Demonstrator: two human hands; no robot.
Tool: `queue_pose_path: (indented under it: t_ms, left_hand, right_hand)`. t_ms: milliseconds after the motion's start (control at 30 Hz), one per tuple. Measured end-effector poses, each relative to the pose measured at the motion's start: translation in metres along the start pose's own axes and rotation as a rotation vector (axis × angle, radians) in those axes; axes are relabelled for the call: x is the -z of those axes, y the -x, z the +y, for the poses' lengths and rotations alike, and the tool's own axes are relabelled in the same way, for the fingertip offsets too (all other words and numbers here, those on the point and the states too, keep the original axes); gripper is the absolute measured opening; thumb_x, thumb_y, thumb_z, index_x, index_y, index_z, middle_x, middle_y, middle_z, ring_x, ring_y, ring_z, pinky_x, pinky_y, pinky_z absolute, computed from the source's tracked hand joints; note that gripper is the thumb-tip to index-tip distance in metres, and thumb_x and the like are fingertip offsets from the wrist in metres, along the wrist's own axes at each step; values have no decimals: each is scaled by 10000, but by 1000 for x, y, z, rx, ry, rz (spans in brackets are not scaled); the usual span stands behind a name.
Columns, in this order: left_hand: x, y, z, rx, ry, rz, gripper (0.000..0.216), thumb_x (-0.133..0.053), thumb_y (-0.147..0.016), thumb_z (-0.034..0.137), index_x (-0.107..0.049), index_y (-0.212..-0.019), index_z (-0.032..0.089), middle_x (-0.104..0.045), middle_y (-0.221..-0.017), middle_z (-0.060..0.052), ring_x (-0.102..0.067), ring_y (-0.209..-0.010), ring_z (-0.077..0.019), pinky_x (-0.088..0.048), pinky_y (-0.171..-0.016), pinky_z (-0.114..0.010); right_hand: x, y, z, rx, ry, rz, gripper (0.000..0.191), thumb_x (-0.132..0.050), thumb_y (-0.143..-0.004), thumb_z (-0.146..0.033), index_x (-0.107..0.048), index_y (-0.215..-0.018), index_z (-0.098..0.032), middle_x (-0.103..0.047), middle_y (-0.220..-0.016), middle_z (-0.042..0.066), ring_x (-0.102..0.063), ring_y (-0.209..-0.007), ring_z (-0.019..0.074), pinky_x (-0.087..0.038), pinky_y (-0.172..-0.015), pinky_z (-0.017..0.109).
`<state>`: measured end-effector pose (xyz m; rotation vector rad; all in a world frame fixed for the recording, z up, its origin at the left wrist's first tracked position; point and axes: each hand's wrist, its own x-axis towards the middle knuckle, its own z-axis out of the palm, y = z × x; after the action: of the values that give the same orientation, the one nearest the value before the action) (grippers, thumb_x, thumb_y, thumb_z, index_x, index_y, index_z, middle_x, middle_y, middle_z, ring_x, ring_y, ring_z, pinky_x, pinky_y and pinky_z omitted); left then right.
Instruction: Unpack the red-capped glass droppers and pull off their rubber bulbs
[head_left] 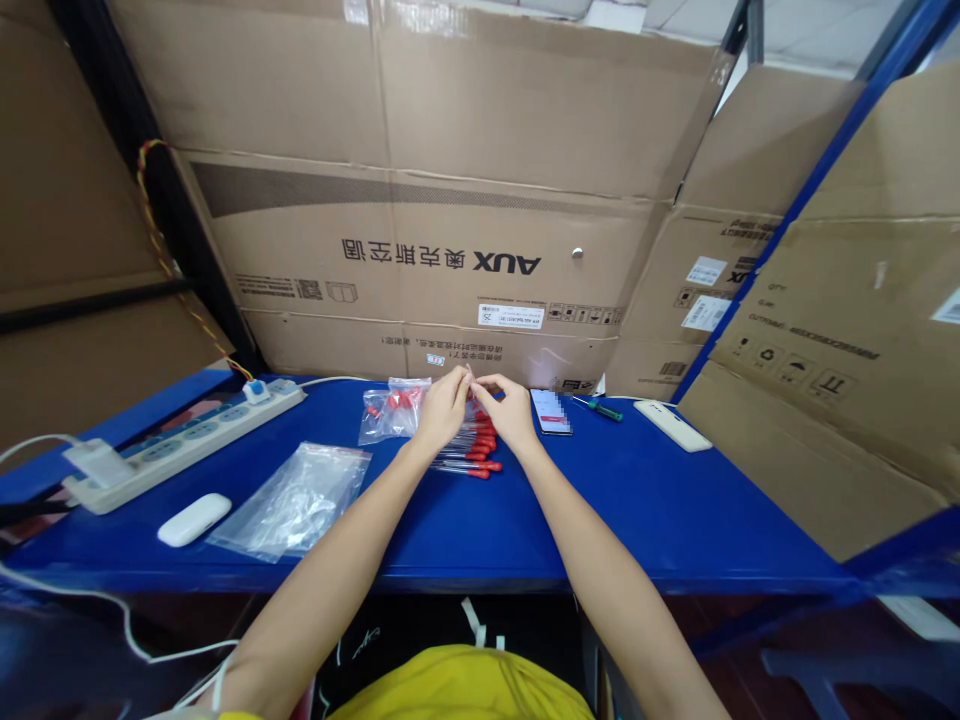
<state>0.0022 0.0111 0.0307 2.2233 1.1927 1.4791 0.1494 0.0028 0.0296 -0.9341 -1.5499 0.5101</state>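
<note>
My left hand (446,402) and my right hand (509,408) meet over the back part of the blue table (600,520). Both are closed, fingertips pinched together around something small and thin that I cannot make out. Just below them lies a row of glass droppers (480,465) with red rubber bulbs, the bulb ends pointing right; my hands partly hide the row. Beside my left hand rests a clear zip bag (382,428) with several loose red bulbs in it.
A flat clear plastic bag (296,500), a white case (194,519) and a power strip (195,440) lie on the left. To the right are a phone (551,411), a green-handled screwdriver (600,408) and a cream-coloured flat device (673,425). Cardboard panels (450,120) wall the back.
</note>
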Motion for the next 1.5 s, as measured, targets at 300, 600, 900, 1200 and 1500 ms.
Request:
queue_pose_path:
  t_ms: [300,600,900,1200,1500]
  left_hand:
    - [-2,1,-4,-74,-88,-18,276,-379,-1083,304,-477,-837,227,-603,-803,-24,-547,-736,-186,-392,-725,-304]
    - [-5,2,-7,-62,-115,-45,259,-372,-1075,310,-467,-847,235,-591,-792,-23,-563,-744,-199,-403,-726,-314]
    - [-4,3,4,-48,-27,-25,234,-428,-1030,304,-476,-816,222,-588,-736,-1,-530,-681,-166,-395,-700,-294]
    - [-3,3,2,50,-46,24,258,-434,-1036,337,-486,-809,226,-598,-715,-5,-549,-671,-174,-368,-662,-291]
    - [2,2,-2,36,-101,72,254,-425,-1052,326,-520,-842,219,-635,-765,-21,-572,-706,-182,-388,-696,-302]
  right_hand:
    - [1,-1,3,-28,67,-4,250,-619,-888,-414,-731,-780,-219,-767,-762,11,-691,-736,197,-538,-768,306]
    - [3,-3,13,-43,127,-1,219,-593,-878,-406,-693,-795,-230,-766,-784,15,-706,-759,202,-538,-782,309]
    - [4,-7,20,-77,253,72,168,-485,-948,-322,-609,-880,-232,-764,-792,46,-722,-738,214,-516,-766,310]
    - [11,2,0,87,357,-76,261,-477,-991,-301,-572,-1232,-270,-752,-853,-1,-694,-702,215,-485,-733,292]
    - [17,3,-5,167,424,-218,311,-513,-951,-207,-608,-1242,-259,-748,-966,41,-707,-816,229,-514,-789,302]
